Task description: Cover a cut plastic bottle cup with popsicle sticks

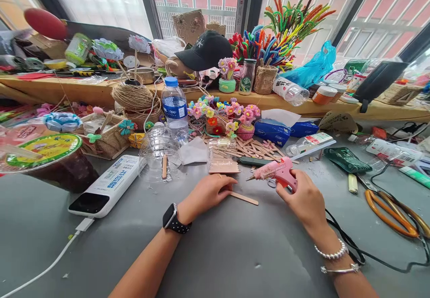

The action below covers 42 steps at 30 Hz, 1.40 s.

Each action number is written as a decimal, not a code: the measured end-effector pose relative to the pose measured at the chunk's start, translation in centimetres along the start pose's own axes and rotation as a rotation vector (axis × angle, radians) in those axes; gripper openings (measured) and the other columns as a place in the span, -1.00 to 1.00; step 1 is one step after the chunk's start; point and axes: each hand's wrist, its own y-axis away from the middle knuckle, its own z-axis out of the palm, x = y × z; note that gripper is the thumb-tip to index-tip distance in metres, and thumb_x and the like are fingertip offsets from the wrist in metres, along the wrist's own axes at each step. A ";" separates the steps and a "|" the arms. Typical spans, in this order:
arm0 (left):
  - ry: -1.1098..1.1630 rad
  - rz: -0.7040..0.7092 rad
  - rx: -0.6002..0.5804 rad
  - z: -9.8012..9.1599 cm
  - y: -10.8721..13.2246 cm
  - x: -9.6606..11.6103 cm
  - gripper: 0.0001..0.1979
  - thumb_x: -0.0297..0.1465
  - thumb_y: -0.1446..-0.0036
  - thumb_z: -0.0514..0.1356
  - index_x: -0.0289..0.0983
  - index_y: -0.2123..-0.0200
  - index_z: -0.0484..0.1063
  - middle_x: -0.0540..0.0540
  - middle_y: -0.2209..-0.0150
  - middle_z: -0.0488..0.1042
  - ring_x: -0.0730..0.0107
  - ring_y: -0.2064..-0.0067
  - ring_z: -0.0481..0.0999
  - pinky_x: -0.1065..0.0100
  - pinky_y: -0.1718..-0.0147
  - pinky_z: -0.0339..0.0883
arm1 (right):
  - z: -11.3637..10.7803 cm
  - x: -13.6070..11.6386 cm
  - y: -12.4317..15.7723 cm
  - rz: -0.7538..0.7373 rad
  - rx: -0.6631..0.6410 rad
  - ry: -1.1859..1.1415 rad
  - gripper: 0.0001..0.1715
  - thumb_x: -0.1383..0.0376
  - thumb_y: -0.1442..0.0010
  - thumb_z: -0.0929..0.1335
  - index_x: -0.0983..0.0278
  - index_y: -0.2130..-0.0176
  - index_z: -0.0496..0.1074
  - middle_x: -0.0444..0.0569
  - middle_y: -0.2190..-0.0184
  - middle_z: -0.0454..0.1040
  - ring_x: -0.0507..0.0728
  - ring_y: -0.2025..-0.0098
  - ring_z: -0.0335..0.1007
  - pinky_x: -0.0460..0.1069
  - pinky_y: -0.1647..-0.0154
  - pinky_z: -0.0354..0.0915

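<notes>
Head view: left hand (pixel 207 193) is low over the tabletop (pixel 218 253), fingers bent together, thumb and fingertips closed on the left end of a wooden stick (pixel 247 199). Stick lies right of that hand, between both hands, free end pointing right and slightly toward the person. Right hand (pixel 304 199) is wrapped around the grip of a pink glue gun (pixel 277 172), off the stick's free end. Nozzle points left, past the far side of the stick, near the left fingertips; no contact with the stick visible. Can't tell how high it sits.

Just beyond the left hand: flat tan piece (pixel 224 168) with a clear plastic piece (pixel 221 151) on it. Pile of sticks (pixel 257 149) behind, to the right. Cut clear bottle (pixel 157 143) is farther left, another stick (pixel 164 167) upright against its near side. White power bank (pixel 117 181) left of that, cable plugged in. Orange-handled scissors (pixel 391 215) right of the right hand, well apart. Black cord (pixel 379 257) runs beside the right wrist; its end is hidden.
</notes>
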 end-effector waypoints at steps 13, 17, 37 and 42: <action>0.262 -0.136 -0.125 -0.7 0.2 -0.4 -0.75 -0.52 0.05 0.10 -0.29 0.22 0.28 -0.04 0.38 0.47 0.44 0.36 0.43 0.43 0.35 0.28 | 0.2 -0.8 0.7 -0.184 0.032 0.000 -0.64 0.16 0.01 0.26 0.31 0.21 0.26 -0.05 0.37 0.41 0.07 0.47 0.34 -0.07 0.51 0.22; 0.307 -0.163 -0.102 -0.1 0.1 -0.1 -0.76 -0.52 0.06 0.10 -0.28 0.24 0.24 -0.03 0.40 0.46 0.45 0.39 0.42 0.43 0.38 0.28 | 0.2 -0.8 0.7 -0.200 0.061 0.052 -0.64 0.17 0.01 0.26 0.32 0.22 0.27 -0.06 0.39 0.41 0.08 0.48 0.35 -0.08 0.55 0.20; 0.297 -0.241 0.057 -0.5 0.0 0.0 -0.80 -0.41 -0.07 -0.06 -0.27 0.26 0.30 -0.03 0.46 0.44 0.44 0.44 0.41 0.44 0.44 0.26 | 1.1 -1.8 1.6 -0.382 0.085 -0.004 -0.69 0.23 -0.04 0.25 0.35 0.21 0.24 0.00 0.40 0.39 0.10 0.43 0.34 -0.06 0.46 0.25; 0.295 -0.250 0.050 -0.4 -0.1 -0.3 -0.75 -0.41 -0.07 -0.06 -0.28 0.17 0.27 -0.04 0.44 0.45 0.43 0.44 0.42 0.42 0.42 0.27 | 1.0 -1.8 1.7 -0.397 0.071 -0.022 -0.72 0.24 -0.07 0.22 0.34 0.21 0.22 0.00 0.41 0.38 0.10 0.44 0.34 -0.05 0.46 0.25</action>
